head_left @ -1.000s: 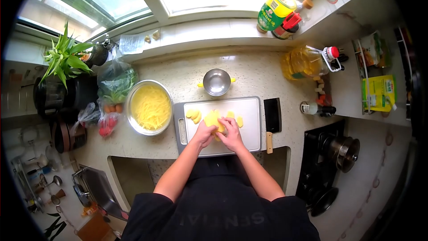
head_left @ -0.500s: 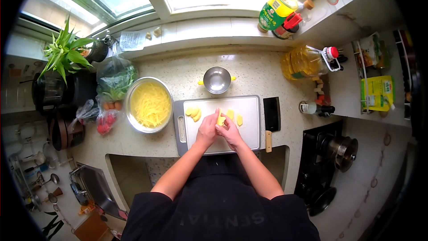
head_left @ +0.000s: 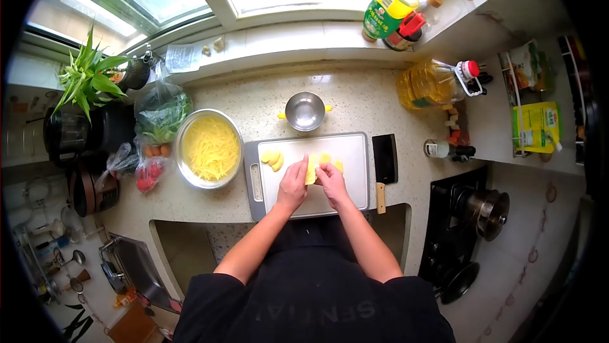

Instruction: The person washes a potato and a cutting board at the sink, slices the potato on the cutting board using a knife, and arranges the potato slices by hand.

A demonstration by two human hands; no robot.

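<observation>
My left hand point(head_left: 293, 185) is closed around pale yellow vegetable slices point(head_left: 311, 173) above the cutting board point(head_left: 352, 191). My right hand point(head_left: 331, 184) pinches the edge of the same slices from the right side. Whether they are potato or ginger I cannot tell. More slices point(head_left: 273, 159) lie on the board's upper left, and others point(head_left: 338, 166) sit just beyond my right fingers, partly hidden. A cleaver point(head_left: 384, 159) with a wooden handle rests on the counter right of the board, touched by neither hand.
Left of the board stands a metal bowl point(head_left: 183, 168) full of yellow shreds. A small steel bowl point(head_left: 305, 111) with yellow handles is behind the board. Bagged vegetables point(head_left: 163, 114) are at the left, an oil jug point(head_left: 428, 84) at back right, a stove point(head_left: 453, 229) at right.
My right hand has shifted slightly right, drawing apart from my left, and the slices between them show more. The whole view has drifted a little.
</observation>
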